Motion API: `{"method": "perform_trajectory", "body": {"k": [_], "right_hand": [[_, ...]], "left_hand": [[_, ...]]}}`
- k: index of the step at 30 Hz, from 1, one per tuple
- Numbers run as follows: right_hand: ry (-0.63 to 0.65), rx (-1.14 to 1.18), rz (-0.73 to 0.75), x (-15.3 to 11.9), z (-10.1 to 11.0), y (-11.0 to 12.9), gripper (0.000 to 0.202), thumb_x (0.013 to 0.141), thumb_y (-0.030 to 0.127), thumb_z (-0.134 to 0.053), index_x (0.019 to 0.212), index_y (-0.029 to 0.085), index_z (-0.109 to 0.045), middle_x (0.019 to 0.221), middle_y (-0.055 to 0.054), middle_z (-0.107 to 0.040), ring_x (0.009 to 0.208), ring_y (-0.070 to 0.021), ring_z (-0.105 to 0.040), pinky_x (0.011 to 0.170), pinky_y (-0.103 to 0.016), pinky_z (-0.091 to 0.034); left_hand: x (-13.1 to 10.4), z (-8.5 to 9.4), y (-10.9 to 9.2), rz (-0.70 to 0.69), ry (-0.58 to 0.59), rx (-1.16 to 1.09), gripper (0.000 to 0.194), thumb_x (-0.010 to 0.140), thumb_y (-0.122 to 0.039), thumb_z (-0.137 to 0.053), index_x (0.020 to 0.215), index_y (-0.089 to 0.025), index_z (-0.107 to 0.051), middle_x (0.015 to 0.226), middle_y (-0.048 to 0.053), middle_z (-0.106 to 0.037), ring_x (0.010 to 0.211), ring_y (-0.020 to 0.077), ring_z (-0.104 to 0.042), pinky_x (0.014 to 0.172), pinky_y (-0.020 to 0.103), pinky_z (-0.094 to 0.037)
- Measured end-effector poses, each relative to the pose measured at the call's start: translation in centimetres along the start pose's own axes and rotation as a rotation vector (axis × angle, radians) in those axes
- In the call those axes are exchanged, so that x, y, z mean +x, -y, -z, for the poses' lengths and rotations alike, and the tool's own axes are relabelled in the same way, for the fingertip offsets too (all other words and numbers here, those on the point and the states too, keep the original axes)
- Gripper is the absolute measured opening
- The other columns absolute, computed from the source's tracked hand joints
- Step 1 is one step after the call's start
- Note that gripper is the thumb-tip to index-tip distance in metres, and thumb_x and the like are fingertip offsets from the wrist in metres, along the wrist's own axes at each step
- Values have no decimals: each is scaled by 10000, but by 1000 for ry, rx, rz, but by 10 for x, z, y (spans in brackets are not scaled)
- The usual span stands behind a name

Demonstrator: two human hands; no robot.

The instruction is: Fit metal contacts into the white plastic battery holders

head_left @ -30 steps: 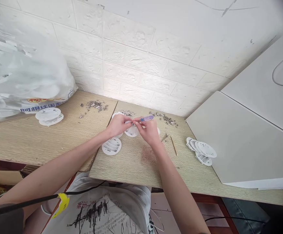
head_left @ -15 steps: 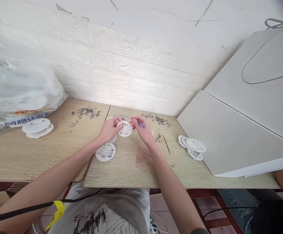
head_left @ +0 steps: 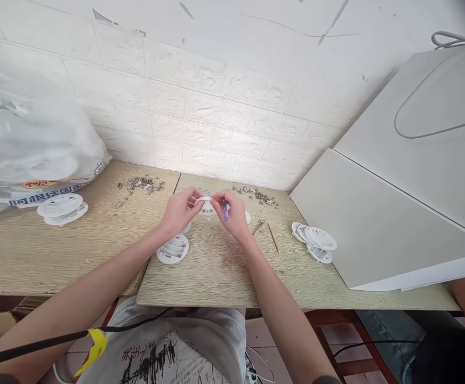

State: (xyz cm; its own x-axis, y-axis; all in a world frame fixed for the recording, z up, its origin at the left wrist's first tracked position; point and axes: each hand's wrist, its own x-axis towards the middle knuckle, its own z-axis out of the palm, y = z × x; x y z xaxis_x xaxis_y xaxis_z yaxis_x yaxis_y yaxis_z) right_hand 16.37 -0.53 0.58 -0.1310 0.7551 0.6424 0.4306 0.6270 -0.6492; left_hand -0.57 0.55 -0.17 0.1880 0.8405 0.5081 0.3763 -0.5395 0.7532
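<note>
Between both hands, above the middle of the table, is a round white plastic battery holder (head_left: 207,209), tilted so that its face shows as a narrow oval. My left hand (head_left: 179,212) is closed on its left edge. Fingers of my right hand (head_left: 233,213) pinch its right edge, and a small screwdriver with a purple handle (head_left: 225,212) is tucked in that same hand. Just below my left hand, another white round holder (head_left: 173,249) with long slots lies on the table. Parts of more white discs show behind the hands.
Small metal parts (head_left: 146,184) lie in a heap at left, with more metal pieces (head_left: 258,195) behind my right hand. A thin stick (head_left: 273,238) and stacked white discs (head_left: 316,241) are to the right, by a large white box (head_left: 396,224). A plastic bag (head_left: 36,144) stands left.
The holder's face has tipped from nearly full view to a narrow oval. My right hand has moved in to grip its right edge, and the screwdriver handle now points down towards me.
</note>
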Motion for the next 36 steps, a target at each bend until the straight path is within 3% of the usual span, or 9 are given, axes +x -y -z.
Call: {"method": "perform_trajectory", "body": {"k": [7, 13, 16, 20, 26, 30, 36], "right_hand": [[43, 72, 123, -1, -1, 8, 115, 842, 322, -622, 827, 214, -657, 767, -16, -569, 694, -145, -552, 663, -310, -475], [-17, 96, 63, -1, 4, 14, 177, 849, 369, -599, 825, 213, -679, 791, -32, -629, 729, -153, -570, 692, -314, -475], [-144, 126, -7, 2, 11, 6, 182, 844, 368, -595, 818, 209, -681, 801, -38, -650, 751, -160, -582, 702, -315, -474], [-331, 208, -145, 5, 18, -11, 194, 808, 384, -614, 820, 200, -673, 782, -32, -659, 730, -161, -584, 690, -311, -471], [-453, 265, -263, 7, 21, -24, 204, 788, 374, -594, 829, 181, -648, 708, -15, -625, 677, -147, -576, 676, -299, -468], [-459, 277, -300, 8, 20, -22, 207, 767, 369, -588, 831, 181, -645, 693, -10, -623, 668, -140, -571, 666, -288, -467], [-468, 384, -433, 10, 17, -19, 236, 719, 371, -608, 825, 166, -656, 674, -15, -627, 639, -129, -559, 594, -259, -457]], "left_hand": [[2, 0, 5, -135, -119, -14, 102, 783, -245, -560, 822, -166, -610, 842, 35, -681, 762, 135, -642, 758, 283, -553], [2, 2, -2, -100, -128, -20, 143, 760, -259, -567, 797, -162, -665, 805, 33, -664, 703, 127, -620, 613, 224, -534], [8, 4, -10, 39, 61, -2, 145, 696, -232, -593, 771, -155, -690, 744, 32, -673, 688, 145, -623, 594, 227, -512], [23, 4, -27, 300, 516, -20, 127, 634, -199, -592, 688, -155, -697, 604, 18, -656, 564, 153, -607, 524, 235, -481], [37, -10, -51, 334, 1002, 120, 72, 525, -152, -634, 573, -167, -685, 591, 19, -665, 608, 176, -623, 524, 231, -496], [39, -21, -60, 431, 1174, 184, 84, 483, -134, -651, 551, -174, -679, 578, 15, -661, 628, 192, -631, 540, 256, -524], [37, -23, -57, 474, 1259, 182, 125, 476, -123, -616, 546, -185, -699, 573, 14, -672, 585, 183, -629, 560, 280, -538]]}}
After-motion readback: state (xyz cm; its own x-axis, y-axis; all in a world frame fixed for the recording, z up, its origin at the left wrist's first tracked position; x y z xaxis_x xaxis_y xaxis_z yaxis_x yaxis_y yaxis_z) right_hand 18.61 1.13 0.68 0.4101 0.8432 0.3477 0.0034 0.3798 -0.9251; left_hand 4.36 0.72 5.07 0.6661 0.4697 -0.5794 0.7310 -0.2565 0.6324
